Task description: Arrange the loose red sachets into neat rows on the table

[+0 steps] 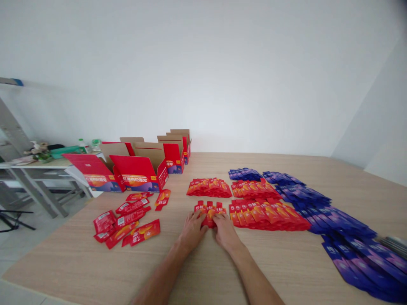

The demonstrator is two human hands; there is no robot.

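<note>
Several red spouted pouches point(210, 214) with orange fruit print lie in a small overlapping group on the table before me. From the left side, my left hand point(192, 230) presses its curled fingers onto these pouches. My right hand point(226, 231) grips the same group from the right, and the two thumbs nearly meet at the lower edge. The fingers partly cover the pouches. Just right of my right hand lies a fanned row of red pouches point(263, 215). Behind are two more heaps, a left red heap point(209, 187) and a right red heap point(254, 189).
Loose red pouches point(127, 222) lie scattered at the left. Open red cartons point(136, 173) stand behind them, with more cartons point(174, 154) farther back. Overlapping purple-blue pouches point(333, 218) run along the right side. A wall point(254, 84) rises behind the wooden table point(79, 262).
</note>
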